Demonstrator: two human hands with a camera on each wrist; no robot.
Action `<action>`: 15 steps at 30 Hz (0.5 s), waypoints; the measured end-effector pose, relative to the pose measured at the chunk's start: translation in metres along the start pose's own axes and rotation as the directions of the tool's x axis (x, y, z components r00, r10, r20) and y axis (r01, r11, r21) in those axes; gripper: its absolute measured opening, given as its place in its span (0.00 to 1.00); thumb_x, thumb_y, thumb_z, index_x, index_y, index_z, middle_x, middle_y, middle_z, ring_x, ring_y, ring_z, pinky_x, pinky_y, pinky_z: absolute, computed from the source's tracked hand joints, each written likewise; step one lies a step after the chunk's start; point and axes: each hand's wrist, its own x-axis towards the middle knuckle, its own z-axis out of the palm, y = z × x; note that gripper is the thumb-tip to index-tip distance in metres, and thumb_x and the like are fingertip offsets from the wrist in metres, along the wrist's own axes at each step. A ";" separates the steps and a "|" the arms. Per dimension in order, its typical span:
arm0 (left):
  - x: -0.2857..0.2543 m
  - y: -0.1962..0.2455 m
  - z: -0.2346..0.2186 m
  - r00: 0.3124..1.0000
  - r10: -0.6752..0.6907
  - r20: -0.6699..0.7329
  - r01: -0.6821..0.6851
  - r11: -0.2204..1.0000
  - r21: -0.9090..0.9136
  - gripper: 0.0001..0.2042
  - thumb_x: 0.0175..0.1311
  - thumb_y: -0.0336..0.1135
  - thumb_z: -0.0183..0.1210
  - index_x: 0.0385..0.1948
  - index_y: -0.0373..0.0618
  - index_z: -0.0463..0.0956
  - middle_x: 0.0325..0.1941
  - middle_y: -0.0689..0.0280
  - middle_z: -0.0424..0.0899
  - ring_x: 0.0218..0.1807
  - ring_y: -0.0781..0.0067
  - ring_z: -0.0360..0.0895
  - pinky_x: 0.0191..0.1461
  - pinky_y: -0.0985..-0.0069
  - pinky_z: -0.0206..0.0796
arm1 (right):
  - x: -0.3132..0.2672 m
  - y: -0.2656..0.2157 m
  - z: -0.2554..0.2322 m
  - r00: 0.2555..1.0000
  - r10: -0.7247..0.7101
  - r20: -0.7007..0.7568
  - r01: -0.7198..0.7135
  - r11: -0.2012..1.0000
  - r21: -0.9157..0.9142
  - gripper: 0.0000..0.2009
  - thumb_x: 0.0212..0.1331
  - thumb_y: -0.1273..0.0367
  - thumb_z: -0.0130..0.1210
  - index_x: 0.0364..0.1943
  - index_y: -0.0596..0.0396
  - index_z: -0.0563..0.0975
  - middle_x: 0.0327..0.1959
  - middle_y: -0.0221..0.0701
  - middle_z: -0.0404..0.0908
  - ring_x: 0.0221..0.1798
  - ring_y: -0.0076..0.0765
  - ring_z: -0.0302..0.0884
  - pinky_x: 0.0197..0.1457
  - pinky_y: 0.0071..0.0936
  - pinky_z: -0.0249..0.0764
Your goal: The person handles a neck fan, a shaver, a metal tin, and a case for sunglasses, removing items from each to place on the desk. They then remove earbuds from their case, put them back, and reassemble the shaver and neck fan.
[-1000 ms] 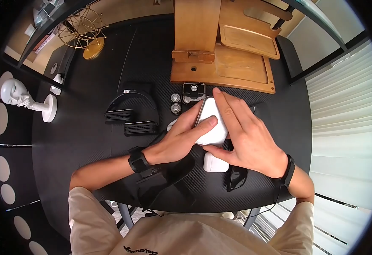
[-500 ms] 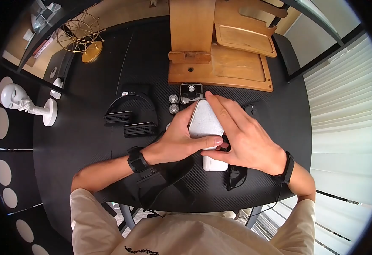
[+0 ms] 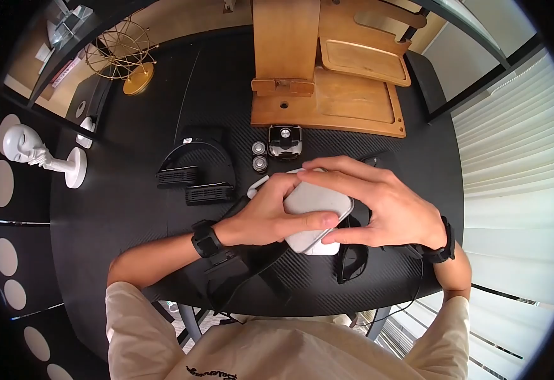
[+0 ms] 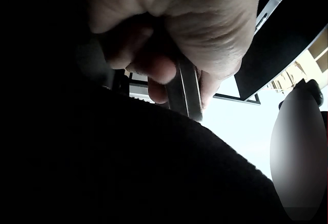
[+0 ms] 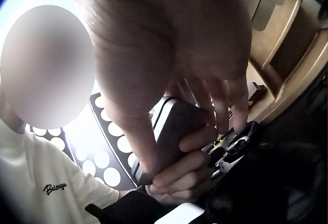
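A flat silver-grey case with rounded corners is held between both hands above the black table. My left hand grips it from the left, thumb across the top face and fingers beneath, as the left wrist view also shows. My right hand spans its right side, fingertips at the far edge and thumb at the near right corner. In the right wrist view the case shows its dark underside and a thin seam along the edge. Partly hidden below it lies a small white box.
Beyond the hands stand a black-and-silver device and two small silver-topped cylinders. A black neck fan lies left, black glasses near the right hand. A wooden stand is at the back, a white sculpture far left.
The case has turned and come nearer to the body, now overlapping the small white box. The right hand has turned with it, its fingers now reaching further left across the far edge.
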 end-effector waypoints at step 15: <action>0.004 0.001 -0.004 0.977 -0.187 0.098 0.209 0.926 -0.314 0.21 0.76 0.46 0.49 0.59 0.38 0.64 0.22 0.65 0.76 0.20 0.82 0.70 0.24 0.82 0.62 | -0.005 0.020 -0.047 0.913 0.200 -0.355 -0.257 0.959 -0.122 0.23 0.43 0.63 0.75 0.42 0.54 0.77 0.38 0.30 0.76 0.38 0.32 0.76 0.39 0.26 0.72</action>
